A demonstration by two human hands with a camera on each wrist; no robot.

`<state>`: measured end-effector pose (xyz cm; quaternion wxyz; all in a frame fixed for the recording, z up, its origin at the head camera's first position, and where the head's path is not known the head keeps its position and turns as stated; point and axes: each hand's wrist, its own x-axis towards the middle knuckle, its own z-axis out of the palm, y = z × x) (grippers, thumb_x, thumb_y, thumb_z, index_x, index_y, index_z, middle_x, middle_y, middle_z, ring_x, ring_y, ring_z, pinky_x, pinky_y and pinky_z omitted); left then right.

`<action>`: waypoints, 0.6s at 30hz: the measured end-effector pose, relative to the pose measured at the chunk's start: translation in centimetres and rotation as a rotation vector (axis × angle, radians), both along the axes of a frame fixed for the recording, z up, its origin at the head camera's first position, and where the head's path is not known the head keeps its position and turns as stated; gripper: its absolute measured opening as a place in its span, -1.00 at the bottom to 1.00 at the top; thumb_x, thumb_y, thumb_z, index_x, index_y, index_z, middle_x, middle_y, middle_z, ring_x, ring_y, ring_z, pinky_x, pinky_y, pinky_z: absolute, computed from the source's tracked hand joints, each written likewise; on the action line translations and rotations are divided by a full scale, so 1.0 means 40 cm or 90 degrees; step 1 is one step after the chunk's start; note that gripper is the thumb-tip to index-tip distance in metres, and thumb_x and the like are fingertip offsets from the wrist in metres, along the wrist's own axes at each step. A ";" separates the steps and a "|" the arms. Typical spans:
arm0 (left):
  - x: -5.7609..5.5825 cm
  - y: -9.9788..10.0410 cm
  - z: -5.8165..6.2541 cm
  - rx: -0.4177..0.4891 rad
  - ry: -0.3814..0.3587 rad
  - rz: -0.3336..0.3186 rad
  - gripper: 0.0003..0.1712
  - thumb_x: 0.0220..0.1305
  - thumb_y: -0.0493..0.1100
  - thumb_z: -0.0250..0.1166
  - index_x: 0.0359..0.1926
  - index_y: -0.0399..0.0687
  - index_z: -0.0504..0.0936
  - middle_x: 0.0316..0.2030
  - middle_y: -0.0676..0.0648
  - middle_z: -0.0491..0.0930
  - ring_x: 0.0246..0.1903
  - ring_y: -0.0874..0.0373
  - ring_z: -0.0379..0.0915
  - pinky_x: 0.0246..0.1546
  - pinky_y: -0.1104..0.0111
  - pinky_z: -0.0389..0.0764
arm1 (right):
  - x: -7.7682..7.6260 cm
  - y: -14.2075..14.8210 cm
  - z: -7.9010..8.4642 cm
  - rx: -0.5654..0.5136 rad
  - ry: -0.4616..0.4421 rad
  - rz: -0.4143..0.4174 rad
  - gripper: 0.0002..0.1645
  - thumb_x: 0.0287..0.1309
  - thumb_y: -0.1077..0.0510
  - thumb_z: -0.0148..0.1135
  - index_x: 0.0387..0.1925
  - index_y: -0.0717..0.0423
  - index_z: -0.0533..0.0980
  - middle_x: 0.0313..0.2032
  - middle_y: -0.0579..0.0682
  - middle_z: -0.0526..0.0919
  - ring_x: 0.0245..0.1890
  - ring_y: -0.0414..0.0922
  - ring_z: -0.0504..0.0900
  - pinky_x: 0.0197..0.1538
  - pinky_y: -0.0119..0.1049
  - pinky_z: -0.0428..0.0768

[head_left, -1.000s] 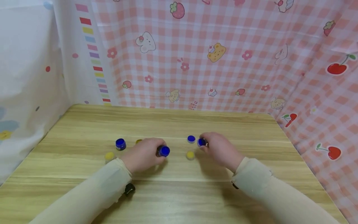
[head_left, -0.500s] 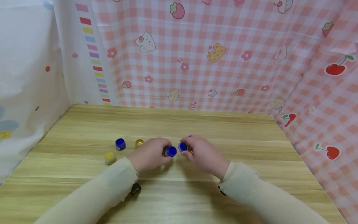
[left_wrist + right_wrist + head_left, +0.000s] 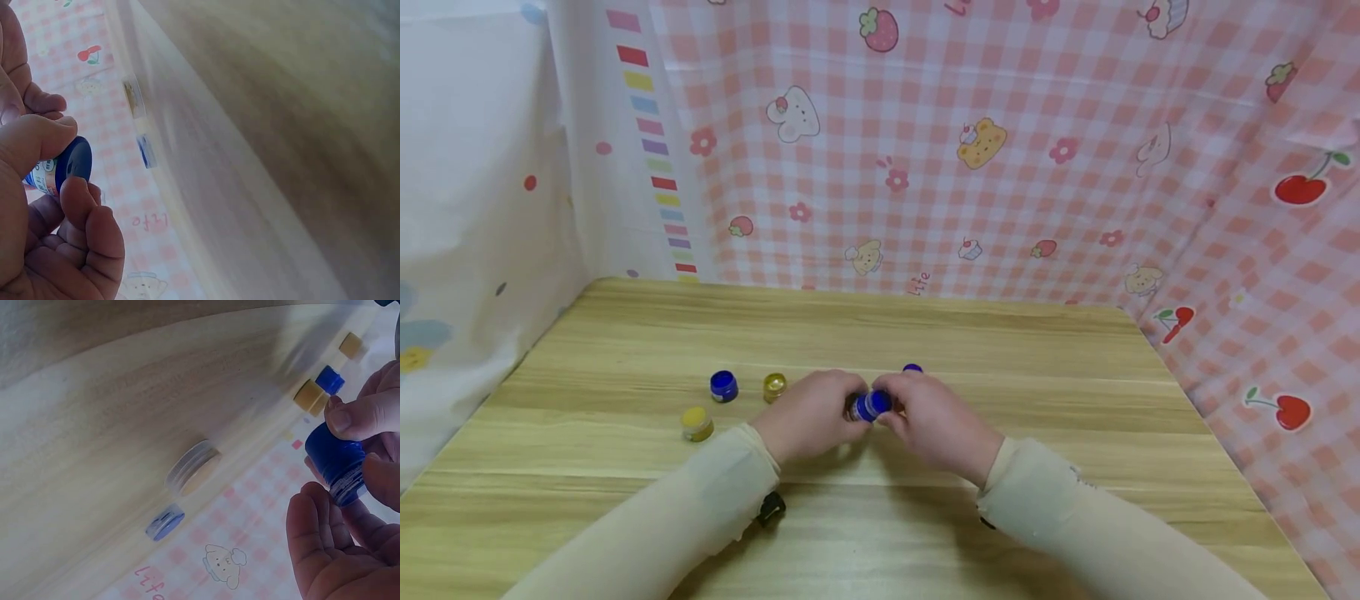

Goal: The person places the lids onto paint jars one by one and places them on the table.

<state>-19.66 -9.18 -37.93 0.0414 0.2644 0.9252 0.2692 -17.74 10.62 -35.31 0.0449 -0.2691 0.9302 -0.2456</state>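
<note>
My left hand (image 3: 816, 417) grips a small blue paint jar (image 3: 862, 408) tilted over the table, its mouth turned toward the right. Between the fingertips of my right hand (image 3: 936, 425) is a clear-edged blue lid (image 3: 879, 402), brought right up against the jar's mouth. The jar's blue base (image 3: 78, 159) shows between thumb and fingers in the left wrist view. From the right wrist, the jar (image 3: 331, 450) is seen from its side, with the lid end partly covered by fingers.
Left on the wooden table (image 3: 880, 533) stand a blue jar (image 3: 724, 386), a gold jar (image 3: 774, 386) and a yellow jar (image 3: 697, 422). Beyond my right hand lies another blue lid (image 3: 913, 368); a yellow lid (image 3: 194, 467) lies near it. Checked cloth (image 3: 925, 192) hangs behind.
My right hand has moved left, bringing the lid from beside the loose lids to the jar. My left hand has shifted slightly right with the jar; jar and lid now meet.
</note>
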 end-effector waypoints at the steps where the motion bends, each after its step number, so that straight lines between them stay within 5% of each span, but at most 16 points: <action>1: 0.000 0.001 -0.001 0.003 0.003 -0.002 -0.81 0.23 -0.09 0.50 -0.16 0.02 0.72 -0.36 0.14 0.64 -0.36 0.25 0.51 -0.18 0.29 0.59 | 0.000 0.000 -0.002 -0.002 0.004 0.004 -0.72 0.41 0.20 0.33 0.10 0.16 0.61 -0.05 0.03 0.75 -0.08 -0.12 0.71 0.07 -0.16 0.72; 18: 0.001 0.007 -0.003 0.020 0.007 -0.005 -0.85 0.26 -0.09 0.49 -0.22 0.04 0.70 -0.38 0.15 0.63 -0.36 0.25 0.50 -0.19 0.29 0.59 | 0.004 0.003 -0.011 -0.014 0.007 0.023 -0.74 0.41 0.22 0.32 0.08 0.17 0.60 0.03 0.03 0.74 0.00 -0.09 0.74 0.12 -0.16 0.71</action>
